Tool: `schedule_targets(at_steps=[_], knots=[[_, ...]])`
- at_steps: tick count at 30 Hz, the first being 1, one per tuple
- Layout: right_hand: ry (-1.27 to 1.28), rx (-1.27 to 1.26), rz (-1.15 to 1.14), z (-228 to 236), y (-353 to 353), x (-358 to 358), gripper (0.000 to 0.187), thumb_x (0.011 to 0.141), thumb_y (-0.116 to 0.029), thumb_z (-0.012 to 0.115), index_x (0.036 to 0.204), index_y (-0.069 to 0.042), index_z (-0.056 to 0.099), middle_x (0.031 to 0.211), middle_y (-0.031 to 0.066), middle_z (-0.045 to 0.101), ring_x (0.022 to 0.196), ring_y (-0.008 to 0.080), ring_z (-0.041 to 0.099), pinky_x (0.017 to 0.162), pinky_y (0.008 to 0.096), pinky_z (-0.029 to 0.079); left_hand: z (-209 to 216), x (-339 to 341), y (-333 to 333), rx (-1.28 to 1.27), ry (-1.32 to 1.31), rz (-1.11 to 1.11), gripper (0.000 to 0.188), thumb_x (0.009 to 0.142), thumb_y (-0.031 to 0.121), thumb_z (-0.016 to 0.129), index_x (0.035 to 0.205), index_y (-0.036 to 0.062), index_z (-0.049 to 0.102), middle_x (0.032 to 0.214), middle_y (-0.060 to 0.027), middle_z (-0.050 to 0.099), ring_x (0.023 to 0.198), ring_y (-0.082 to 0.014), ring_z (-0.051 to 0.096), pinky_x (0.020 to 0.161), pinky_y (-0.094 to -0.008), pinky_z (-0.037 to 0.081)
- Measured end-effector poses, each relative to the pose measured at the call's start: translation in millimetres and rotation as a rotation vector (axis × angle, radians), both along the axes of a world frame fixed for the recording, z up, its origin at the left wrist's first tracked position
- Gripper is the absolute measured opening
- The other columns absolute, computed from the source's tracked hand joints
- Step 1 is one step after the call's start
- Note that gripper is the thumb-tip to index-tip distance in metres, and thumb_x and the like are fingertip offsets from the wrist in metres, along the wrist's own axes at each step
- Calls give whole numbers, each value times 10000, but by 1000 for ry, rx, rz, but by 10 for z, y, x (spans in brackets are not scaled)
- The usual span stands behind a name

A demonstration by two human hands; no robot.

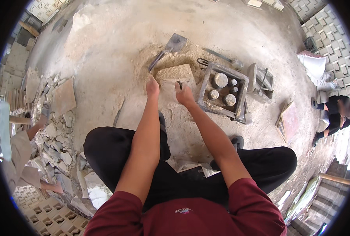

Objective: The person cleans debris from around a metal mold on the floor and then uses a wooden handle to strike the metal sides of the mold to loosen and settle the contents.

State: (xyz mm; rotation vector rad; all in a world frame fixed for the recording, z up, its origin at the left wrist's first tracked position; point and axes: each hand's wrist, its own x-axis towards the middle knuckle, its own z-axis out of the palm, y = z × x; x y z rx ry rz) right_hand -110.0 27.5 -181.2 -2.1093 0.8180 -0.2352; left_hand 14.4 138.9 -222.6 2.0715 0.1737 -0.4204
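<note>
In front of me on the dusty ground sits a squarish block point(174, 90), its top covered in loose tan sand. My left hand point(152, 87) is at its left edge with the fingers curled in; what they hold is hidden. At the block's right side my right hand point(184, 95) is closed around a dark curved handle point(179, 84). A flat-bladed trowel point(175, 42) lies just beyond the left hand, its brown handle toward me. Right of the block stands a grey metal frame point(204, 84) with several round, sand-dusted weights point(221, 80) inside.
A smaller grey box point(260, 96) with bar-like pieces stands farther right, near a long flat tool point(218, 54). Square slabs point(290, 121) lean at right; a person point(336, 114) sits beyond. Broken rubble point(57, 133) and another person's leg point(37, 128) are at left.
</note>
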Motion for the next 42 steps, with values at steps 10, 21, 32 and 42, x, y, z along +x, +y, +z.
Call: schedule_targets(at_steps=[10, 21, 32, 42], knots=[[-254, 150, -27, 111, -37, -49, 466, 960, -398, 467, 914, 53, 575, 764, 272, 607, 752, 481, 574, 653, 480, 451, 145, 183, -199, -428, -118, 60, 695, 991, 500, 264, 1222, -93, 544, 1246, -243, 570, 1215, -361, 502, 1026, -395, 356], [-79, 66, -250, -591, -11, 349, 514, 928, -395, 484, 841, 90, 630, 822, 350, 612, 858, 496, 607, 735, 521, 483, -303, -113, -119, -108, -65, -79, 736, 974, 537, 224, 1138, -70, 606, 1150, -292, 598, 1163, -423, 517, 992, -461, 377], [-227, 138, -208, -285, 303, 325, 471, 955, -417, 470, 930, 50, 531, 809, 293, 598, 793, 471, 583, 684, 499, 442, 94, 231, -140, -317, -186, 238, 643, 968, 458, 334, 1126, -111, 590, 1124, -308, 602, 1119, -443, 536, 973, -452, 387], [-391, 181, -76, 727, -99, 134, 451, 969, -428, 480, 883, 10, 542, 673, 112, 573, 559, 212, 574, 505, 380, 445, 1014, 606, -471, -595, -201, 174, 584, 985, 435, 354, 1169, -61, 600, 1177, -214, 620, 1161, -314, 554, 999, -374, 389]])
